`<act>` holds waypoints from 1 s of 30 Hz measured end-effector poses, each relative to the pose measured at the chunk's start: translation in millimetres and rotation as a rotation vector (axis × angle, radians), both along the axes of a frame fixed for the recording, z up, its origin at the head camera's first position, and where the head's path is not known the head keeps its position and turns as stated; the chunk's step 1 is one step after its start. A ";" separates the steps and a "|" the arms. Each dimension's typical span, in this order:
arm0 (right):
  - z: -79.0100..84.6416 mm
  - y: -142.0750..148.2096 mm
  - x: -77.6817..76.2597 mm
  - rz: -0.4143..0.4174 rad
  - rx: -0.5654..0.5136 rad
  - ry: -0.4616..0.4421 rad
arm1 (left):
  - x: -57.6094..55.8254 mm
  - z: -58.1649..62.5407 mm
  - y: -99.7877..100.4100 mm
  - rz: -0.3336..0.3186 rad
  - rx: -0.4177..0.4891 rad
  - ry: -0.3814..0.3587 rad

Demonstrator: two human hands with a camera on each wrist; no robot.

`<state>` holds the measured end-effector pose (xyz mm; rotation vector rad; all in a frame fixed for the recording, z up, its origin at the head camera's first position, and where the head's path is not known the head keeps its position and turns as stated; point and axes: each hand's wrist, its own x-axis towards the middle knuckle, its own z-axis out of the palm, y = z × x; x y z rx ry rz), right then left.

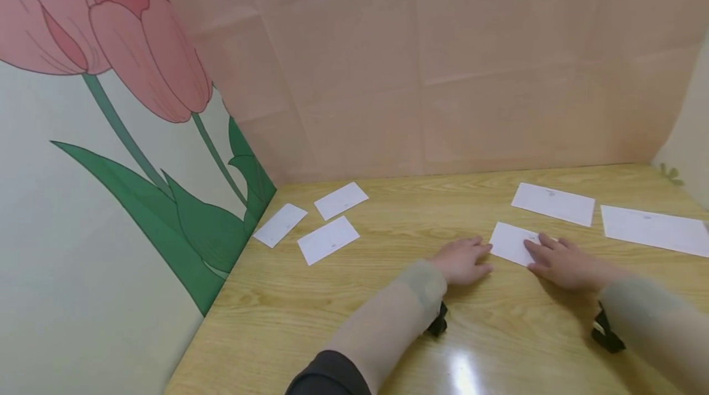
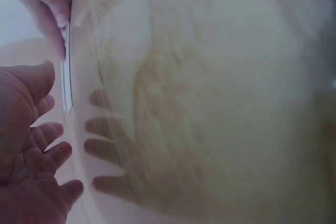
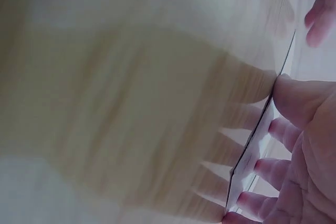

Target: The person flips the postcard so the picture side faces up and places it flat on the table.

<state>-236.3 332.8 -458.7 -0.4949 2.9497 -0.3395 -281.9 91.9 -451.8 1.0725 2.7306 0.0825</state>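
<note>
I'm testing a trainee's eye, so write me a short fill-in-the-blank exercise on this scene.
1. In the head view, ____ white cards lie on the left of the table.
2. There, the ____ hand partly covers a white card.
3. Below the painted tulips, the leaves are coloured ____.
Missing words: three; right; green.

The right grip [image 3: 312,153], a bare hand, is occupying the lower right, its thumb and spread fingertips touching a white card [image 3: 245,165]. The card is lying steeply foreshortened, its dark edge slanting down leftward. A glossy, pale wood-grained bench [image 3: 121,108] is filling the centre and left, reflecting the fingers. At upper right, the partly cropped left grip [image 3: 322,20] is showing near the card's upper end.
</note>
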 end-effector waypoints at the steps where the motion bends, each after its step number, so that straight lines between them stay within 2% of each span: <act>1: 1.1 -4.2 0.8 0.008 -0.001 0.002 | 0.2 -0.2 -0.8 0.003 -0.003 -0.001; 7: 5.6 -25.3 4.6 0.046 -0.021 0.013 | -1.0 -2.6 -4.6 0.004 -0.021 0.012; 12: 5.0 -40.1 6.4 0.081 -0.049 0.003 | -1.1 -2.7 -10.2 0.006 -0.090 0.011; 16: 3.5 -51.6 6.7 0.114 -0.065 -0.019 | -2.6 -2.3 -16.4 0.029 -0.153 -0.019; 21: 2.3 -64.3 7.9 0.176 -0.065 0.016 | -3.8 -0.1 -29.1 0.065 -0.204 -0.044; 25: 4.5 -74.9 9.1 0.205 -0.073 0.026 | -3.6 1.9 -42.3 0.088 -0.190 -0.074; 30: 8.6 -89.2 11.1 0.234 -0.065 0.001 | 1.9 6.4 -58.9 0.081 -0.237 -0.062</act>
